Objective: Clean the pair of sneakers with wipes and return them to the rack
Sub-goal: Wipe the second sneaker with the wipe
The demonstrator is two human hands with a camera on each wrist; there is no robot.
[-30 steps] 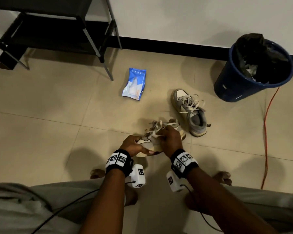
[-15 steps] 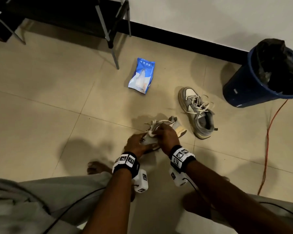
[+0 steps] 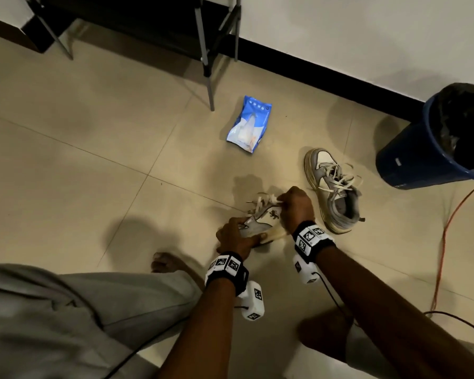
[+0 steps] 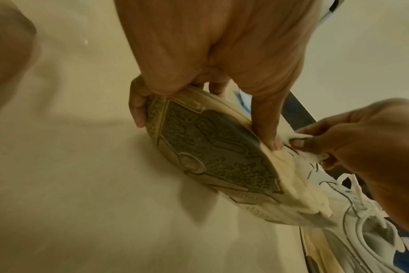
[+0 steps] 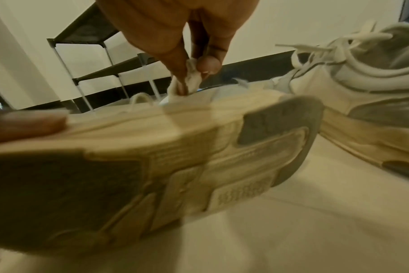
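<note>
A grey-and-cream sneaker [image 3: 266,217] is held just above the floor, tipped so its worn sole [image 4: 217,151] faces me. My left hand [image 3: 246,231] grips its toe end, thumb along the sole edge [image 4: 266,129]. My right hand [image 3: 285,205] pinches a crumpled white wipe [image 5: 187,81] against the shoe's upper near the laces; the wipe [image 4: 296,137] also shows in the left wrist view. The second sneaker [image 3: 333,187] stands upright on the floor just right of my hands. The black shoe rack [image 3: 137,23] stands against the wall at the far left.
A blue pack of wipes [image 3: 249,124] lies on the tiles between the rack and the shoes. A blue bin [image 3: 435,149] with a black liner stands at the far right. An orange cable [image 3: 446,236] runs along the floor on the right. My bare foot [image 3: 167,265] is near the left hand.
The held sneaker has tipped so its side panel shows from above, and my right hand with the wipe has shifted toward the laces. My head has turned left.
</note>
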